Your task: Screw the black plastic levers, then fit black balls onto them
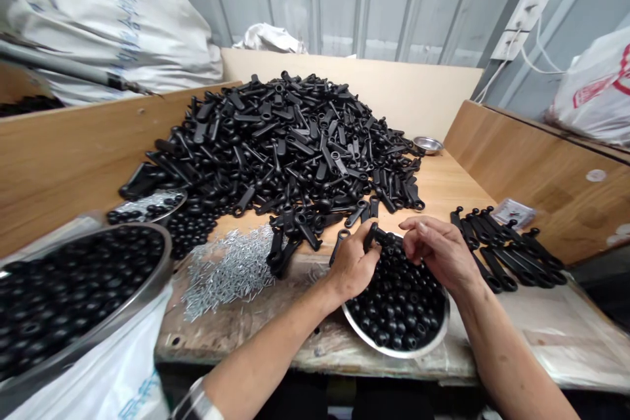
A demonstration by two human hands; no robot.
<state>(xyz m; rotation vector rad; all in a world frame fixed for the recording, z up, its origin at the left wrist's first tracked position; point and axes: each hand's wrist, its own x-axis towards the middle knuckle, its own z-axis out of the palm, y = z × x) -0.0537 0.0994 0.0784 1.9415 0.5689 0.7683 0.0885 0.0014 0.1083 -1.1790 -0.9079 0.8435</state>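
My left hand (353,264) pinches a black plastic lever part (373,234) just above a metal bowl (394,348) full of small black rollers. My right hand (436,246) meets it from the right, fingers curled and pinched at the same part. Whatever small piece the right fingers may hold is hidden. Both hands hover over the bowl's far rim. A heap of small silver pins (229,269) lies to the left of my left hand.
A big pile of black lever parts (290,138) fills the wooden table's middle. A row of finished levers (506,251) lies at the right. A large metal basin of black rollers (73,292) sits at the left. Wooden side boards enclose the table; a small metal dish (427,144) stands at the back.
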